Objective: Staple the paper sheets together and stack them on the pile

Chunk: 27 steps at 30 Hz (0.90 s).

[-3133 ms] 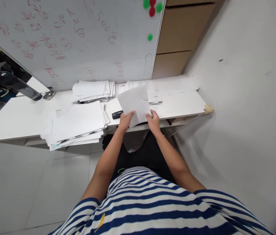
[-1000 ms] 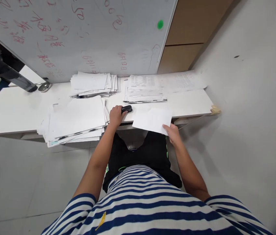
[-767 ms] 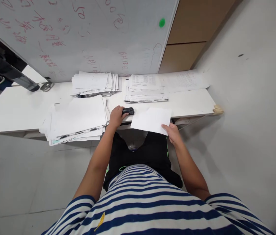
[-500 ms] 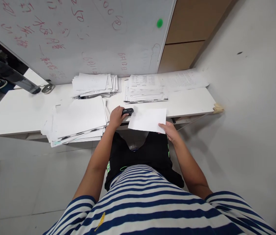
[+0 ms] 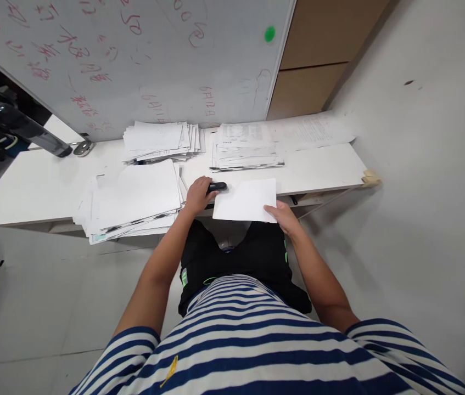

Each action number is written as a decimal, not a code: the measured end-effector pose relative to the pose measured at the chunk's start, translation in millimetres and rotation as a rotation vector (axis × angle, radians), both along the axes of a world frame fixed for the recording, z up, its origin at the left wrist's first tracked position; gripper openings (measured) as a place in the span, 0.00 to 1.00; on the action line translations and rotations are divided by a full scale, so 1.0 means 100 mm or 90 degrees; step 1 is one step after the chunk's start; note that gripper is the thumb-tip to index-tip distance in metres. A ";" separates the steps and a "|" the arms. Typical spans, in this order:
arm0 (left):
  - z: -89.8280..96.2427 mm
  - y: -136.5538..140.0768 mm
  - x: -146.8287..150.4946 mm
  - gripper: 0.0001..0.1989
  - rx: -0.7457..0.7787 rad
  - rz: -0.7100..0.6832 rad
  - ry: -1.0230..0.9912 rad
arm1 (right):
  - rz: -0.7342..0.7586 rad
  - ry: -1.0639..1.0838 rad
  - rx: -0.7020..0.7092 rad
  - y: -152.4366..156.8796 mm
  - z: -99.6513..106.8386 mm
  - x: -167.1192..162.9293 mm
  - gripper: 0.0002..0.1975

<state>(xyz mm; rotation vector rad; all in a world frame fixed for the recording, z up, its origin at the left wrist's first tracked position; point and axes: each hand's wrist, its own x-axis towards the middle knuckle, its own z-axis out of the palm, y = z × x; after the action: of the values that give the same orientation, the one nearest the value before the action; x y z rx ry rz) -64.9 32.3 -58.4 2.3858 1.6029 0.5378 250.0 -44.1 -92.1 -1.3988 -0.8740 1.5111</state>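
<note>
My left hand [image 5: 199,195] is wrapped round a black stapler [image 5: 218,187] at the front edge of the white table. The stapler's nose lies at the upper left corner of some white paper [image 5: 245,200]; whether its jaws are over the sheet I cannot tell. My right hand [image 5: 284,216] pinches the paper at its lower right corner, thumb on top and fingers beneath. How many sheets there are does not show. Just left of my left hand lies a large stack of paper [image 5: 141,192], partly over the table's front edge.
Two more paper piles, one at the back left [image 5: 156,137] and one at the back right [image 5: 246,148], lie along the whiteboard [image 5: 133,66]. A dark bottle [image 5: 26,129] and a computer mouse [image 5: 83,148] are at the far left. A wall [image 5: 433,164] rises on the right.
The paper has shifted slightly left, its left corner now closer to the stapler and my left hand. My right hand has moved left with it. Both hands keep their holds.
</note>
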 end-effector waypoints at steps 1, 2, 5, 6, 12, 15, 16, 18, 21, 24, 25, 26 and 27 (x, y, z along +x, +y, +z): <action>0.04 0.00 -0.01 0.21 -0.015 -0.005 0.009 | 0.014 0.001 0.002 0.02 0.00 -0.03 0.15; 0.09 0.01 -0.01 0.22 -0.043 -0.009 0.019 | 0.020 0.001 0.004 0.05 0.00 -0.06 0.16; 0.28 0.09 0.01 0.23 -0.151 0.007 0.039 | 0.004 0.005 -0.003 0.08 -0.01 -0.09 0.17; 0.35 0.13 0.04 0.24 -0.166 0.024 0.037 | -0.001 0.010 -0.006 0.08 -0.01 -0.08 0.18; 0.51 0.41 0.45 0.26 -0.050 0.134 0.047 | -0.016 0.021 0.020 0.05 -0.01 -0.04 0.22; 0.42 0.52 0.60 0.25 -0.111 0.144 0.062 | -0.035 -0.016 0.037 0.06 0.00 -0.02 0.23; 0.38 0.55 0.62 0.25 -0.147 0.155 0.061 | -0.038 -0.032 0.043 0.06 0.01 -0.02 0.23; 0.30 0.60 0.64 0.24 -0.199 0.175 0.057 | -0.039 -0.067 0.054 0.06 0.01 -0.01 0.23; 0.20 0.66 0.66 0.21 -0.203 0.194 0.077 | -0.040 -0.104 0.073 0.03 0.00 -0.03 0.23; 0.13 0.70 0.69 0.19 -0.177 0.209 0.088 | -0.061 -0.124 0.079 -0.03 -0.04 -0.12 0.23; 0.11 0.70 0.69 0.19 -0.168 0.208 0.080 | -0.070 -0.130 0.075 -0.05 -0.06 -0.15 0.23; 0.10 0.69 0.68 0.20 -0.163 0.203 0.065 | -0.079 -0.138 0.071 -0.07 -0.07 -0.18 0.23; 0.10 0.68 0.67 0.21 -0.160 0.196 0.045 | -0.088 -0.147 0.067 -0.09 -0.07 -0.20 0.23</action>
<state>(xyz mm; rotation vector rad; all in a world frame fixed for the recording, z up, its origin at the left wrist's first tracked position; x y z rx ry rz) 2.0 100.7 -48.7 2.0112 1.9557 0.2836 230.4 -53.0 -99.1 -1.5429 -0.9613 1.2006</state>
